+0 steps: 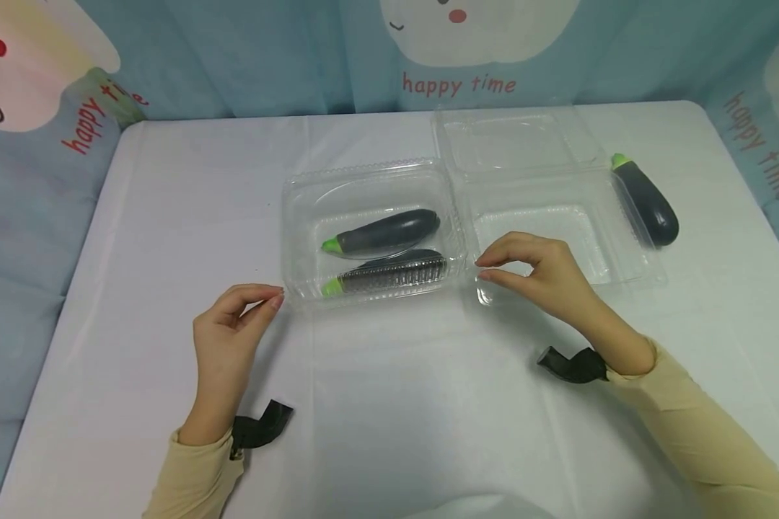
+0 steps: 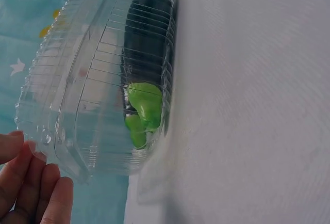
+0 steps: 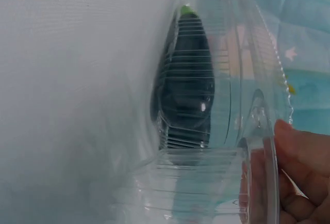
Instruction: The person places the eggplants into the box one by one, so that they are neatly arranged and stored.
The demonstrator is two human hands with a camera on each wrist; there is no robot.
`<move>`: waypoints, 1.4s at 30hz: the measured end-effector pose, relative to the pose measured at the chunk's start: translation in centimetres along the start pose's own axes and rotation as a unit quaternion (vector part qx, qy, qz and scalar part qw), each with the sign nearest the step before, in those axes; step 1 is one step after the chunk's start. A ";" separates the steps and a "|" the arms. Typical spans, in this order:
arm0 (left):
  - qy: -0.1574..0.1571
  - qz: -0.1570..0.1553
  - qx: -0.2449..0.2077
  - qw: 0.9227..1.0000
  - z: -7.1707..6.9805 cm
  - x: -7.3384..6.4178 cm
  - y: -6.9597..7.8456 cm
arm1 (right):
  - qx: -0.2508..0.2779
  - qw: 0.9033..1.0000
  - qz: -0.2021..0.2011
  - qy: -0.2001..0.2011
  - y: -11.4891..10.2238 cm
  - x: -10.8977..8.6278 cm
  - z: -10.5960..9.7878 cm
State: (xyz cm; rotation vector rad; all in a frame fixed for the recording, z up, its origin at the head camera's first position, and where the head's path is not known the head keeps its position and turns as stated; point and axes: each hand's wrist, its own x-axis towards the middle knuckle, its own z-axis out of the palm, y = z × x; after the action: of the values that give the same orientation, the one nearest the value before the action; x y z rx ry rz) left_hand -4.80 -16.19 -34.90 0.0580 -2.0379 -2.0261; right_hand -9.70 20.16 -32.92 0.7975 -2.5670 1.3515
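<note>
Two dark eggplants with green stems, a rear eggplant [image 1: 389, 229] and a front eggplant [image 1: 396, 274], lie inside a clear plastic clamshell box [image 1: 298, 209] with its lid down. At the box's front left corner, my left hand [image 1: 230, 328] pinches the rim between thumb and fingertips. My right hand [image 1: 545, 277] has thumb and index fingertips at the box's right front rim, with a small gap showing between them in the head view. In the right wrist view the right thumb [image 3: 296, 141] touches the plastic edge; the other fingers are partly behind clear plastic.
Close against the box's right side stands a second clear clamshell [image 1: 539, 216], its lid [image 1: 513, 144] folded back. Another eggplant [image 1: 645, 198] lies along that clamshell's right edge. A white cloth [image 1: 376, 404] covers the table; a blue printed curtain [image 1: 266, 58] hangs behind.
</note>
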 end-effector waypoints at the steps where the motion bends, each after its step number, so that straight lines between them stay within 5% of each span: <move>1: 0.001 -0.005 0.003 1.000 0.0 0.0 0.0 | 0.000 1.000 -0.001 -0.004 0.1 0.0 0.0; 12: 0.008 -0.002 0.094 0.996 0.1 0.0 -0.4 | -0.029 0.999 -0.021 -0.006 0.5 0.2 0.3; 20: 0.000 -0.065 0.124 0.990 0.3 0.0 -0.7 | -0.055 0.998 -0.043 0.007 0.6 0.2 0.6; 25: -0.042 -0.082 0.188 0.978 0.4 0.0 -1.1 | -0.054 0.997 -0.051 0.018 0.5 0.2 0.8; 31: -0.103 -0.120 0.114 0.981 0.6 0.1 -1.4 | -0.051 0.997 -0.049 0.030 0.6 0.0 0.9; 35: -0.098 -0.139 0.081 0.982 0.8 0.0 -1.4 | -0.045 0.997 -0.054 0.036 0.7 0.1 1.0; 42: -0.076 -0.139 0.089 0.983 1.0 -0.2 -1.5 | -0.044 0.996 -0.063 0.042 0.8 0.1 1.1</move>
State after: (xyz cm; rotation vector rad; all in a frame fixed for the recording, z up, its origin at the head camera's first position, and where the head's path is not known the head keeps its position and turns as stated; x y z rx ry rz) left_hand -5.03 -15.15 -36.39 0.2435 -2.4219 -2.0537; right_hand -10.06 19.57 -34.13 0.8527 -2.4480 1.1993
